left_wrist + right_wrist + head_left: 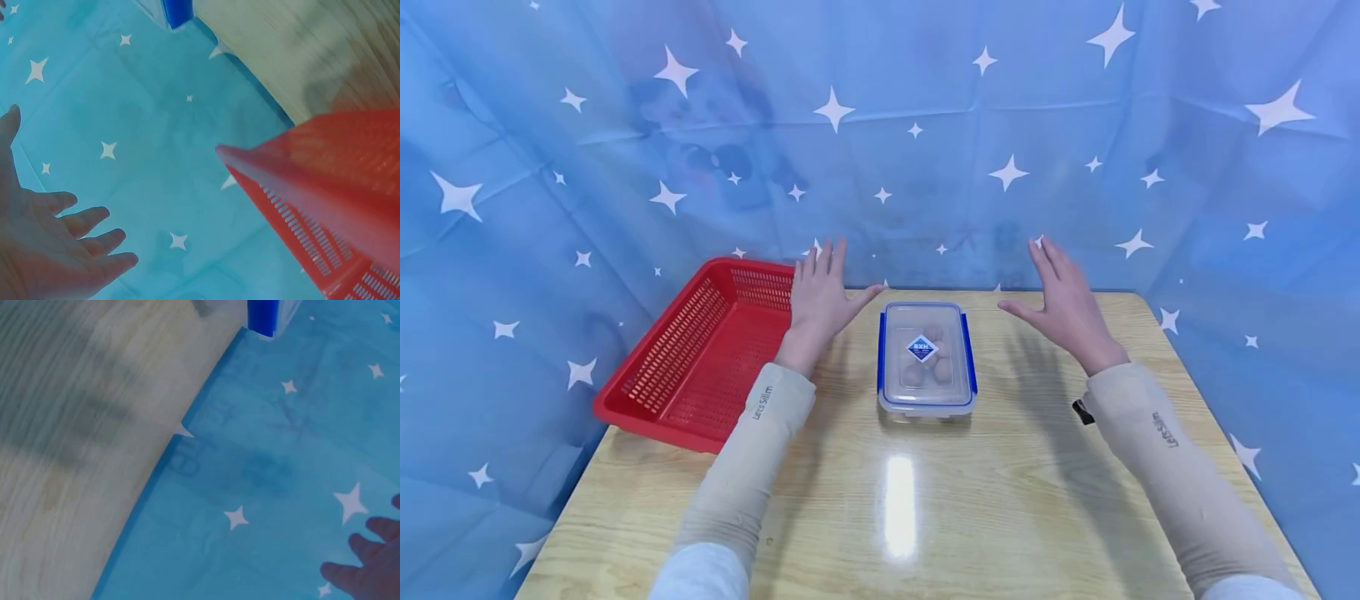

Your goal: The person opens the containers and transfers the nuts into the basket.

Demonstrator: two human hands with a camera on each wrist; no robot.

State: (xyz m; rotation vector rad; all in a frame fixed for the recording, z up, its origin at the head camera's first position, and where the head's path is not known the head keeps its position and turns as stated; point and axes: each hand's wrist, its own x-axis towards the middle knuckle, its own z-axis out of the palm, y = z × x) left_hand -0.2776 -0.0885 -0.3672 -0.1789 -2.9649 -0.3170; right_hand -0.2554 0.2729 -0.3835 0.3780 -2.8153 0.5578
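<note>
A clear plastic food container (898,387) with a blue-edged lid and blue side clips sits on the table between the two hands. Several round, brownish items (942,371) show blurrily through its lid; I cannot tell their kind. My left hand (822,302) is raised to the left of the container, fingers spread, thumb toward it, holding nothing. On the other side my right hand (1066,310) is held up with its fingers extended and nothing in it. Neither hand touches the container. In the left wrist view, the left hand (56,250) has its fingers apart.
A red plastic basket (700,435) with slotted walls stands at the table's left, partly behind the left hand and forearm. The wooden table (850,517) ends at a blue curtain (917,217) with white stars, which also hangs along both sides.
</note>
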